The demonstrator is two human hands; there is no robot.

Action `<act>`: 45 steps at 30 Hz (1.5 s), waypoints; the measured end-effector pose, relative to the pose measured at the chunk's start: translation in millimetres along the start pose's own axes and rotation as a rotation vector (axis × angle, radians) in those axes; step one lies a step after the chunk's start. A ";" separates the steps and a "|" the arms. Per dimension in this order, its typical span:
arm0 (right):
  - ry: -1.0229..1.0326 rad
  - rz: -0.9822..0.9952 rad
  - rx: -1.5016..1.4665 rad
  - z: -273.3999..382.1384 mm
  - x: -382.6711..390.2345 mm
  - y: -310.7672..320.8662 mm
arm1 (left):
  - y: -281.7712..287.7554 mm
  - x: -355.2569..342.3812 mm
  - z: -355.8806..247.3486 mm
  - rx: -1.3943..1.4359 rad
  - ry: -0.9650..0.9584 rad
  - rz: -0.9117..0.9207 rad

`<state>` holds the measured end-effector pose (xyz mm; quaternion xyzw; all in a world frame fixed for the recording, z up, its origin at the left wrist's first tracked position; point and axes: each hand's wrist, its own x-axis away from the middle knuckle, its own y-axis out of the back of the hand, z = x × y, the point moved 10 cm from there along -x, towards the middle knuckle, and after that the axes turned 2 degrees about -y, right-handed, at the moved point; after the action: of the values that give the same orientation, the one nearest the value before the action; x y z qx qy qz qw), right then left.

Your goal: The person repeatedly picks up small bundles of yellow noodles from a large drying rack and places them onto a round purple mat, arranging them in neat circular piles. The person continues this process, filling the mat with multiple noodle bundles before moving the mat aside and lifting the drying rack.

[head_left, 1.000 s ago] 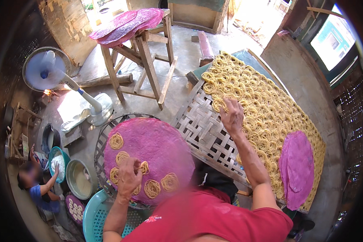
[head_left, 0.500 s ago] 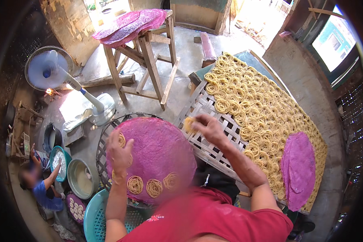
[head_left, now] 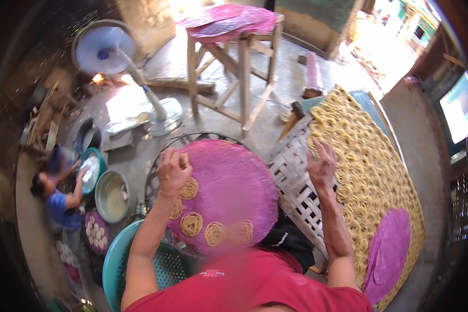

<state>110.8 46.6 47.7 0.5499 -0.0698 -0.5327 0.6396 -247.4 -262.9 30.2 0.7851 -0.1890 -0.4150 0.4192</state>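
Observation:
A large round pink sheet (head_left: 228, 177) lies in front of me, with several flat coils of yellow noodles (head_left: 191, 224) along its left and near edges. Over its upper left edge, my left hand (head_left: 173, 170) is closed on a noodle coil (head_left: 184, 160), mostly hidden by the fingers. My right hand (head_left: 322, 160) is at the left edge of the rows of noodle coils (head_left: 366, 166) on the woven rack (head_left: 295, 169). Its fingers are apart and bent, touching or just above the coils there; nothing shows in its grip.
A teal basket (head_left: 120, 260) stands at my left. Beyond it, a co-worker (head_left: 62, 200) has hands at a teal basin (head_left: 91, 169) beside a metal pot (head_left: 114, 195). Folded pink sheets (head_left: 387, 255) lie on the rack. Farther off are a fan (head_left: 103, 49) and a wooden stand (head_left: 244, 67).
My view has swung. My right hand has gone from over the bare lattice, holding a coil, to the rows, its fingers parting. My left hand has closed on a coil at the pink sheet's edge.

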 end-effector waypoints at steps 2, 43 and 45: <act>-0.007 0.042 -0.077 18.1 7.3 -2.1 | 9.7 -2.2 -2.7 0.000 -0.090 -0.063; -0.007 0.255 -0.315 71.1 34.5 -19.7 | 6.4 48.0 1.2 0.426 0.224 0.420; -0.035 0.434 -0.483 96.9 62.0 -19.4 | 11.1 49.2 -5.5 0.487 0.216 0.420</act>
<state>59.9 -58.0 39.2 0.3453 -0.0679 -0.3944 0.8489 -213.7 -298.2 16.7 0.8457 -0.3945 -0.1766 0.3131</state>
